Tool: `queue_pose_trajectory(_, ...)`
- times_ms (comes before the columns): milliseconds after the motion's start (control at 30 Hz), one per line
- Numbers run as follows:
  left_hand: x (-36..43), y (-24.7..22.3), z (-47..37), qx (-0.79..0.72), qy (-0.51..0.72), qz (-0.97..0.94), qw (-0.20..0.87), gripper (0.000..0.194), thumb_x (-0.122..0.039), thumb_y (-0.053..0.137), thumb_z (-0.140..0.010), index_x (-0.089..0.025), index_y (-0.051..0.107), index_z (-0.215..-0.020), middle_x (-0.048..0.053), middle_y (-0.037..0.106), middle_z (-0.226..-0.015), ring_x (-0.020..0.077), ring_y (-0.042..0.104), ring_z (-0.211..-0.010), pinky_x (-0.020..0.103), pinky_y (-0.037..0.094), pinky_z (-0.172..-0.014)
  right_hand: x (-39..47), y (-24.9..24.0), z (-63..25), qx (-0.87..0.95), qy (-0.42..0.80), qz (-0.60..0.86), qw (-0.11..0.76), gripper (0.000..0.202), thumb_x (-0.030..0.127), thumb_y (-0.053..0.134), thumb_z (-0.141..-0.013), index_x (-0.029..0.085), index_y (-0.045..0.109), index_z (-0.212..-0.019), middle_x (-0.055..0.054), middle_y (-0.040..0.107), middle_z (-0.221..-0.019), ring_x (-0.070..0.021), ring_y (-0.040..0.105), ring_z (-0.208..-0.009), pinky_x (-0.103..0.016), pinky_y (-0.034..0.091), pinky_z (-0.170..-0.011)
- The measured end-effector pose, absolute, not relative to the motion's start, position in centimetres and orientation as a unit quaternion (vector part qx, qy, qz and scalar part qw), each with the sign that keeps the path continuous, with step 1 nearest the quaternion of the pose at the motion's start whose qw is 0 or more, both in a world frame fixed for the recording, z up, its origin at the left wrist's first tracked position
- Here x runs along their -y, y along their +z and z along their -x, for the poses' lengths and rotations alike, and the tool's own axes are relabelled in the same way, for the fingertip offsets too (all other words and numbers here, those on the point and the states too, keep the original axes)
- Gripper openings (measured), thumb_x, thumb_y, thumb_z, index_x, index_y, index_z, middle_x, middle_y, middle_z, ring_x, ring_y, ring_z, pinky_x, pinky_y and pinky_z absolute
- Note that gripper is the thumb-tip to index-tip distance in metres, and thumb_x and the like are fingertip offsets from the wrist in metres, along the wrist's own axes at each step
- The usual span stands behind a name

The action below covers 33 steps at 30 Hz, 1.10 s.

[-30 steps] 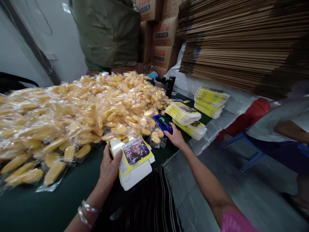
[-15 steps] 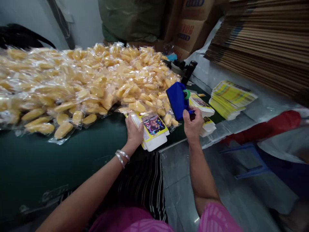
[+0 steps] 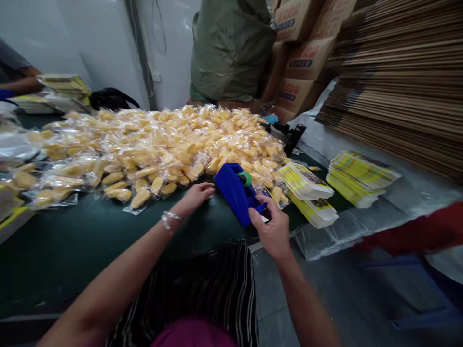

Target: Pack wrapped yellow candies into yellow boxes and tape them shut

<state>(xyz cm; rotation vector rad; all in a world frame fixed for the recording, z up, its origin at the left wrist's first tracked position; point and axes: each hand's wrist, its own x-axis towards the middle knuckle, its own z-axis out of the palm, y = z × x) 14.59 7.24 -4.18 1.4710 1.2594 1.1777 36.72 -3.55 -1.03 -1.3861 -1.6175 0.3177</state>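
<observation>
My right hand (image 3: 271, 221) grips a blue tape dispenser (image 3: 231, 193) by its right end, thumb and fingers closed on it. A green ring, perhaps the tape core (image 3: 245, 178), shows in the dispenser's top. My left hand (image 3: 197, 196) lies low over the dark green table (image 3: 152, 241), fingers stretched toward the dispenser's left side. Its fingertips end close to the dispenser; I cannot tell whether they touch it. Small yellow and white edges of a flat printed carton (image 3: 266, 218) show beside the dispenser, mostly hidden by it. Behind both hands spreads a heap of yellow oval pieces in clear wrappers (image 3: 155, 144).
Stacks of flat yellow cartons lie to the right, one nearer (image 3: 307, 185) and one farther (image 3: 361, 173). More yellow boxes (image 3: 14, 212) sit at the left edge. Flattened cardboard (image 3: 398, 72) is piled at right. A co-worker's arm (image 3: 23, 84) shows at far left.
My right hand has brought the tape dispenser left and down, over the carton. My left hand no longer holds the carton visibly. The view has tilted up and left.
</observation>
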Motion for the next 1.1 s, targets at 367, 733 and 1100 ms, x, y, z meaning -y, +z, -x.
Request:
queue_pose_trajectory(367, 5.0, -5.7, -0.6, -0.629, 0.361, -0.655, 0.212, 0.049, -0.048, 0.056, -0.078, -0.022, 0.07, -0.117, 0.008, 0.075, -0.114, 0.0324, 0.069, -0.104, 0.045, 0.052, -0.099, -1.1, -8.5, -30.2, 0.685, 0.06, 0.628, 0.364, 0.047, 0.046, 0.059, -0.086, 0.01, 0.061, -0.116, -0.021, 0.07, -0.112, -0.0334, 0.066, -0.105, -0.046, 0.05, -0.095)
queue_pose_trajectory(733, 7.8, -9.2, 3.5, -0.536, 0.281, -0.76, 0.237, 0.047, -0.042, 0.054, -0.088, -0.019, 0.061, -0.129, 0.011, 0.061, -0.14, 0.032, 0.043, -0.14, 0.052, 0.035, -0.118, -4.3, -10.1, -29.8, 0.655, -0.014, 0.673, 0.345, 0.055, 0.049, 0.055, -0.09, 0.011, 0.051, -0.131, -0.02, 0.061, -0.13, -0.0327, 0.055, -0.124, -0.052, 0.04, -0.108)
queue_pose_trajectory(1100, 8.1, -9.7, 3.3, -0.493, 0.275, -0.795, 0.22, 0.046, -0.036, 0.06, -0.09, -0.015, 0.061, -0.13, 0.013, 0.061, -0.138, 0.0335, 0.039, -0.142, 0.053, 0.033, -0.118, -4.2, -10.8, -30.0, 0.661, -0.057, 0.653, 0.365, 0.071, 0.05, 0.054, -0.089, 0.01, 0.033, -0.144, -0.024, 0.05, -0.143, -0.0339, 0.048, -0.134, -0.055, 0.038, -0.11)
